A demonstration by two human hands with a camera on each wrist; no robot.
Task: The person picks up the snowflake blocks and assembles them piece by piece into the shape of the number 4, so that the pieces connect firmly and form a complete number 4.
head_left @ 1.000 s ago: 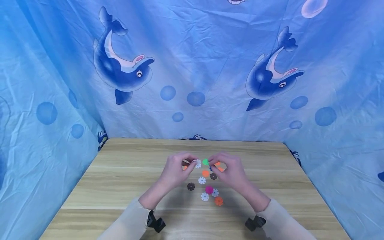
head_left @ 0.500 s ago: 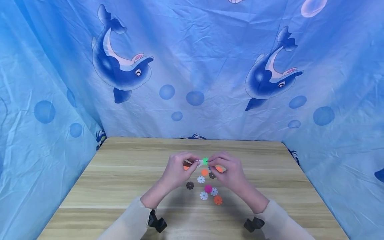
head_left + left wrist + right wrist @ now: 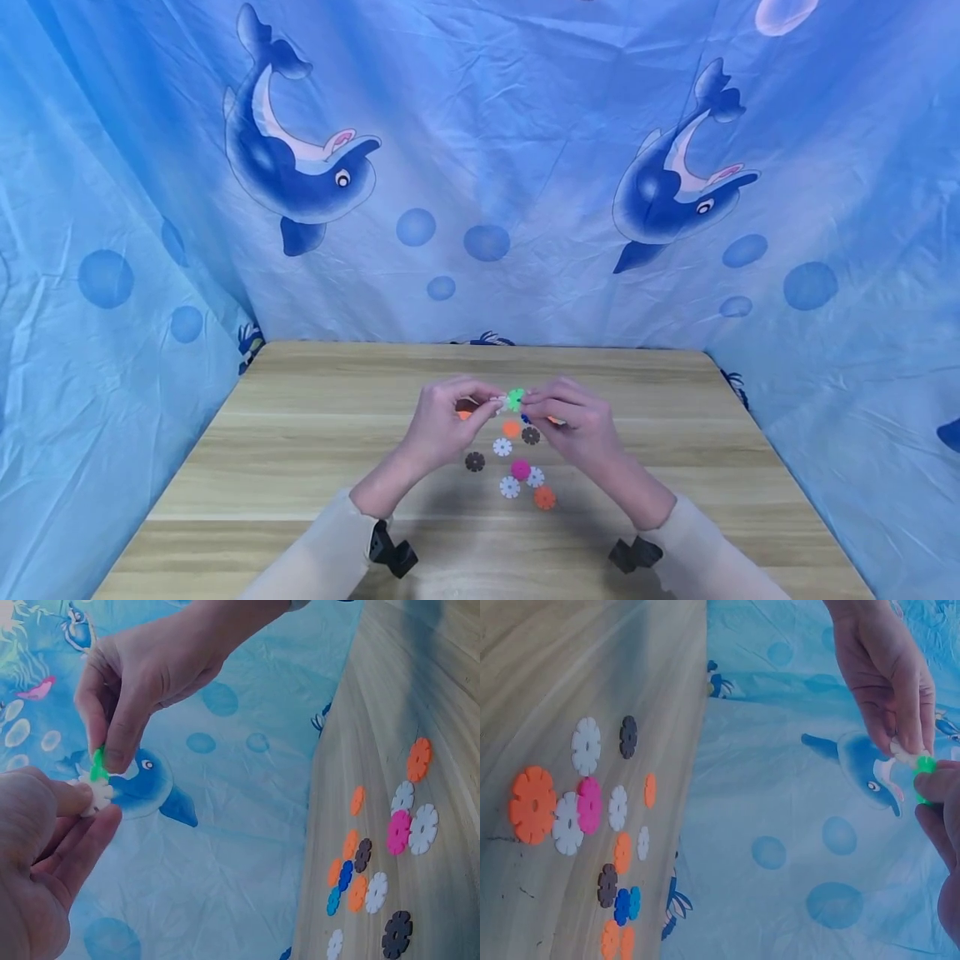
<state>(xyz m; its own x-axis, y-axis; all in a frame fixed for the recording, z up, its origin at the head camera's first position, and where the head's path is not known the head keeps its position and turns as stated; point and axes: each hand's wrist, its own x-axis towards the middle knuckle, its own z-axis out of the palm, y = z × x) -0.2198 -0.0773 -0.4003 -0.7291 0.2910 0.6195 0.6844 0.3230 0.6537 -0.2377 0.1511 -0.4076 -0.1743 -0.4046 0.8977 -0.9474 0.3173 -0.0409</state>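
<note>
My left hand (image 3: 450, 421) pinches a white notched disc (image 3: 96, 796), a snowflake-shaped building piece, between thumb and fingers. Facing it, my right hand (image 3: 573, 421) pinches a green snowflake disc (image 3: 516, 400) by its right side. The two discs meet edge to edge above the table, the green one set crosswise at the white one's rim in the left wrist view. Fingertips of both hands cover parts of the discs. From the right wrist view, the white disc (image 3: 907, 755) shows beside the green one, mostly behind fingers.
Below the hands, loose snowflake discs lie on the wooden table (image 3: 300, 467): a pink one (image 3: 521, 470) overlapping white ones, an orange one (image 3: 545, 498) nearest the front, a dark brown one (image 3: 475, 462) at left, and blue ones (image 3: 622, 906). A dolphin-print cloth (image 3: 480, 167) hangs behind.
The white disc and the green disc, apart a second ago, have come together at their edges. My left hand has shifted slightly rightward; the discs on the table stay put.
</note>
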